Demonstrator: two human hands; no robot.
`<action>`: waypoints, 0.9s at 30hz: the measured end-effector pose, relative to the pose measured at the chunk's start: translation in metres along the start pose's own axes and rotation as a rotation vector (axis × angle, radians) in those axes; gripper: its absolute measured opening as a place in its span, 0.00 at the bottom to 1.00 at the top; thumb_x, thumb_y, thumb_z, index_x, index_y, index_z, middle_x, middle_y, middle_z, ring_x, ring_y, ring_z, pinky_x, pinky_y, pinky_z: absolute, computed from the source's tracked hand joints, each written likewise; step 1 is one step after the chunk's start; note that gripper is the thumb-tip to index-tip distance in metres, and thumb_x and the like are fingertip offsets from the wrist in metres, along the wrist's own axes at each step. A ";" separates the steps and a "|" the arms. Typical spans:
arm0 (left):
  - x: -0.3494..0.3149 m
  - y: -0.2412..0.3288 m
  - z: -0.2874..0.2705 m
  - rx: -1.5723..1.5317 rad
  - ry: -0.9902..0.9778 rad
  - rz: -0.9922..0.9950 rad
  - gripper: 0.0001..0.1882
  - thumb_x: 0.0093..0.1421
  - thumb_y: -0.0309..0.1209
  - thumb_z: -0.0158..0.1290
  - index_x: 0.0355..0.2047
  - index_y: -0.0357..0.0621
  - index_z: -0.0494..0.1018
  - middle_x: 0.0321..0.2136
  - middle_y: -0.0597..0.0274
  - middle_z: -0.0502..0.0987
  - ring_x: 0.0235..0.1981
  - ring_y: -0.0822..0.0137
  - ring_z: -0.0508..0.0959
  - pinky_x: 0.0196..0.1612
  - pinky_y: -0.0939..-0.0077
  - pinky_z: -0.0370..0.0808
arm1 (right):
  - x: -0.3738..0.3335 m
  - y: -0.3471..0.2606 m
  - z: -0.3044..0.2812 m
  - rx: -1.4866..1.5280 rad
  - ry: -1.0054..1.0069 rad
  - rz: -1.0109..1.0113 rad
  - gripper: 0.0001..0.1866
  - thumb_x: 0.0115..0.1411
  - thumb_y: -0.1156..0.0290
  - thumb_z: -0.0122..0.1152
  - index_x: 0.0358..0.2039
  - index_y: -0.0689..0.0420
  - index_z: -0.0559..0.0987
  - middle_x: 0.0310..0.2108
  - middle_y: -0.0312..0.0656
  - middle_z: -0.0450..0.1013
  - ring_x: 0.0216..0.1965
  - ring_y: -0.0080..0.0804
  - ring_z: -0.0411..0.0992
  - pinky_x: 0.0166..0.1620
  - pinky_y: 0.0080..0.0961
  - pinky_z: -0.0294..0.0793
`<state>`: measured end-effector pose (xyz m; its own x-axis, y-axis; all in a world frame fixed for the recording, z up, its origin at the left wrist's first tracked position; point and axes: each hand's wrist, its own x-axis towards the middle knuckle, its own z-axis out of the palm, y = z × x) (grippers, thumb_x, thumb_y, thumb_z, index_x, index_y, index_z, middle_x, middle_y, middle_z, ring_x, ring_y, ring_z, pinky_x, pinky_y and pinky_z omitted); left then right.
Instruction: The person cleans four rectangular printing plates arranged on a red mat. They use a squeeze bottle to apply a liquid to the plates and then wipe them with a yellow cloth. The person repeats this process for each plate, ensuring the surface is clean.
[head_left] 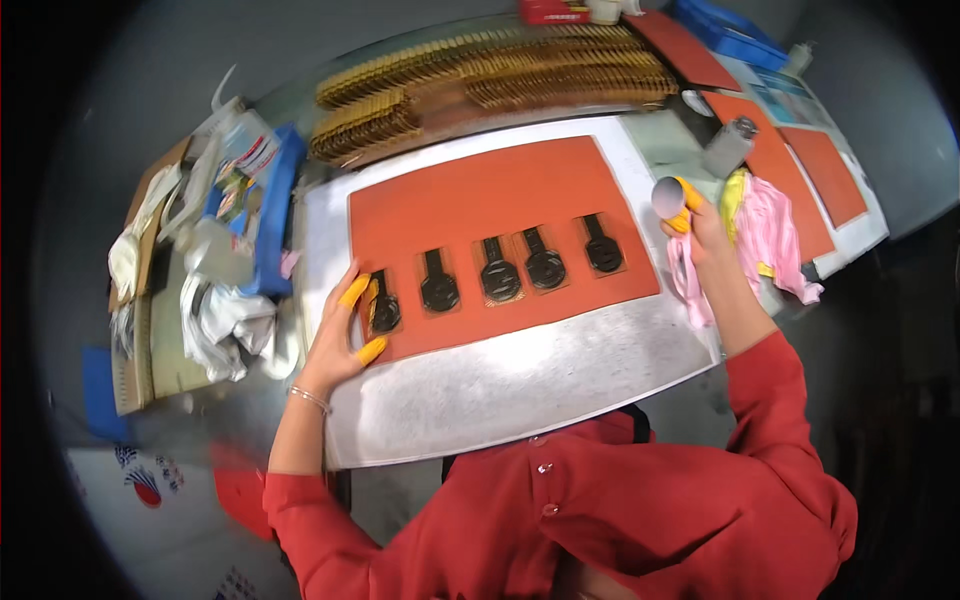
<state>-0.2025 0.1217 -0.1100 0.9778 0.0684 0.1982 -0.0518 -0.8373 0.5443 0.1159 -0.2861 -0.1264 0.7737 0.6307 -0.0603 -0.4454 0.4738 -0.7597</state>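
Observation:
Five flat black pieces, each a disc with a narrow strip like a watch shape, lie in a row on an orange mat (470, 190). Each sits on a thin brownish rectangular plate. My left hand (335, 335), with yellow finger covers, rests at the mat's left edge. Its fingers are spread around the leftmost black piece (384, 312), touching or nearly touching its plate. Raised by the mat's right edge, my right hand (705, 225) grips a small cylinder (668, 197) with a pale round end. A pink cloth (687, 285) hangs just below that hand; whether the hand holds it I cannot tell.
Behind the mat stands a long rack of yellow-brown plates (490, 75). At left are a blue bin (280, 210) with bottles and white cloths (230, 325). To the right lie a grey bottle (730, 148), pink and yellow cloths (770, 230) and more orange sheets (825, 175).

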 end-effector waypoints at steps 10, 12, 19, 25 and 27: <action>0.042 0.143 0.068 -0.146 0.291 0.156 0.40 0.50 0.46 0.60 0.56 0.35 0.58 0.34 0.49 0.73 0.28 0.57 0.76 0.33 0.69 0.74 | -0.062 0.114 0.164 0.063 -0.014 0.388 0.09 0.64 0.67 0.46 0.36 0.57 0.71 0.23 0.35 0.70 0.16 0.19 0.65 0.16 0.16 0.63; 0.039 0.145 0.071 -0.216 0.208 0.044 0.37 0.53 0.46 0.57 0.54 0.33 0.59 0.32 0.49 0.72 0.26 0.58 0.76 0.30 0.69 0.73 | -0.061 0.112 0.170 -0.034 -0.071 0.369 0.09 0.64 0.67 0.46 0.37 0.58 0.71 0.23 0.34 0.70 0.17 0.17 0.65 0.17 0.15 0.63; 0.028 0.131 0.072 -0.290 0.480 0.001 0.30 0.59 0.43 0.49 0.54 0.31 0.59 0.22 0.54 0.69 0.21 0.59 0.71 0.26 0.69 0.69 | -0.026 0.099 0.199 -1.069 -0.593 -0.210 0.07 0.62 0.73 0.48 0.39 0.62 0.70 0.24 0.34 0.70 0.21 0.22 0.68 0.24 0.21 0.67; 0.018 0.106 0.017 -0.533 0.596 -0.095 0.26 0.64 0.44 0.43 0.52 0.34 0.59 0.32 0.54 0.73 0.30 0.65 0.75 0.35 0.75 0.73 | -0.006 0.115 0.281 -0.525 -0.612 0.085 0.06 0.64 0.72 0.47 0.40 0.58 0.71 0.31 0.33 0.70 0.23 0.13 0.65 0.25 0.11 0.64; 0.013 0.092 -0.008 -0.515 0.639 -0.133 0.23 0.65 0.44 0.42 0.48 0.35 0.61 0.25 0.58 0.73 0.25 0.69 0.74 0.29 0.74 0.72 | -0.007 0.133 0.324 -0.333 -0.460 0.123 0.07 0.64 0.70 0.48 0.40 0.59 0.71 0.29 0.33 0.70 0.22 0.13 0.64 0.24 0.10 0.62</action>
<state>-0.1966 0.0500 -0.0508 0.6863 0.5740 0.4466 -0.1827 -0.4583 0.8698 -0.0946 -0.0280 -0.0171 0.4170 0.9062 0.0700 -0.2960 0.2083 -0.9322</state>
